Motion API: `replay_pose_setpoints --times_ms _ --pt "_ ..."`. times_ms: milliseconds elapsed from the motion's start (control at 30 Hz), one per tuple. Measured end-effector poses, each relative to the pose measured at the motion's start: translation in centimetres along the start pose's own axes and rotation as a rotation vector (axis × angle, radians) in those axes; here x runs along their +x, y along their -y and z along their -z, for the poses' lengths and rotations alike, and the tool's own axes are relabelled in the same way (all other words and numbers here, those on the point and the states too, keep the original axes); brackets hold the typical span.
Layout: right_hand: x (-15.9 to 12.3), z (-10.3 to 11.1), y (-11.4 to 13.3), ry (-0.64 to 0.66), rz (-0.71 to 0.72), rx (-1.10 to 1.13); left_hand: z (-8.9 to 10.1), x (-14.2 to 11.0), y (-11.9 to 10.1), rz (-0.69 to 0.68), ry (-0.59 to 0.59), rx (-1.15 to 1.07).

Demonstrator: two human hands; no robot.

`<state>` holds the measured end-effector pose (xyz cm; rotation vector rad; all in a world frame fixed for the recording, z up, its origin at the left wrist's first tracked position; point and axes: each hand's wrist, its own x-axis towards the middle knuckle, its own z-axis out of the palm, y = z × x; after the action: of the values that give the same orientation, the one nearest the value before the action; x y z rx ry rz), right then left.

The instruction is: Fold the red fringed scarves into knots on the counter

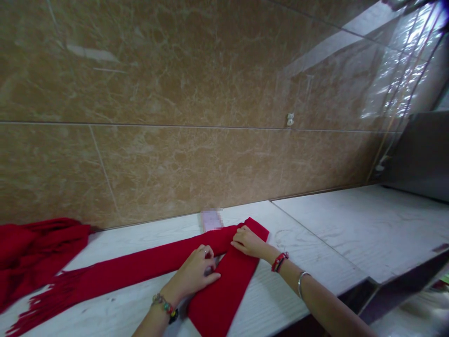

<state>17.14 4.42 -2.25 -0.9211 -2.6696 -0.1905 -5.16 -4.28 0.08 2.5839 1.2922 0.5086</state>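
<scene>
A long red scarf [147,267] with a fringed end lies on the white surface. Near its right end it folds over, and one part runs down toward the front edge. At that fold, my right hand [247,241] has its fingers closed on the cloth. My left hand [199,270] is over the lower side of the strip, its fingers bent and its thumb apart from them. No cloth shows between its thumb and fingers. Whether its fingertips touch the scarf is hard to see.
A bunched red cloth [42,252] lies at the far left. Behind the scarf, a small pale, blurred-out item [212,220] rests by the brown tiled wall [175,168]. The white tabletop [336,224] extends right toward a dark grey panel [417,159].
</scene>
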Motion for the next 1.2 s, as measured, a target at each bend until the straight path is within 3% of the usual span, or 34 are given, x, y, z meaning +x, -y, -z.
replay_pose_setpoints --times_ms 200,333,400,467,567,667,767,867,1000,1100,1200 --pt "-0.2 0.2 0.4 0.032 0.036 0.078 0.0 -0.3 -1.1 -0.066 0.106 -0.127" --pt "-0.2 0.2 0.4 -0.021 0.004 0.068 0.2 -0.4 -1.2 -0.06 0.124 -0.122" --pt "-0.3 0.0 -0.4 -0.101 -0.112 0.021 0.4 -0.4 -1.0 -0.03 0.113 -0.113" --pt "-0.6 -0.3 -1.6 -0.178 -0.316 -0.056 0.5 -0.4 -0.7 -0.003 0.094 -0.105" --pt "-1.2 -1.0 -3.7 -0.159 -0.59 -0.075 0.1 -0.2 -0.5 0.023 0.044 -0.08" --pt "-1.6 -1.4 -5.4 -0.101 -0.66 0.09 -0.7 -0.2 -0.2 0.027 0.044 -0.017" --pt "-1.7 -1.2 -6.6 -0.154 -0.709 0.233 -1.4 -0.3 0.2 0.029 0.119 0.041" --pt "-1.7 -0.7 -7.8 -0.175 -0.741 0.293 -1.7 -0.1 0.4 0.051 0.077 0.059" --pt "-1.7 -0.8 -9.2 -0.161 -0.729 0.298 -1.5 2.7 -0.6 0.037 -0.008 0.052" --pt "-1.8 -1.4 -9.4 -0.15 -0.721 0.269 -1.8 6.9 -2.1 0.0 0.006 0.042" --pt "-1.7 -1.9 -8.8 -0.142 -0.716 0.207 -3.2 10.9 -3.2 0.025 0.035 0.03"
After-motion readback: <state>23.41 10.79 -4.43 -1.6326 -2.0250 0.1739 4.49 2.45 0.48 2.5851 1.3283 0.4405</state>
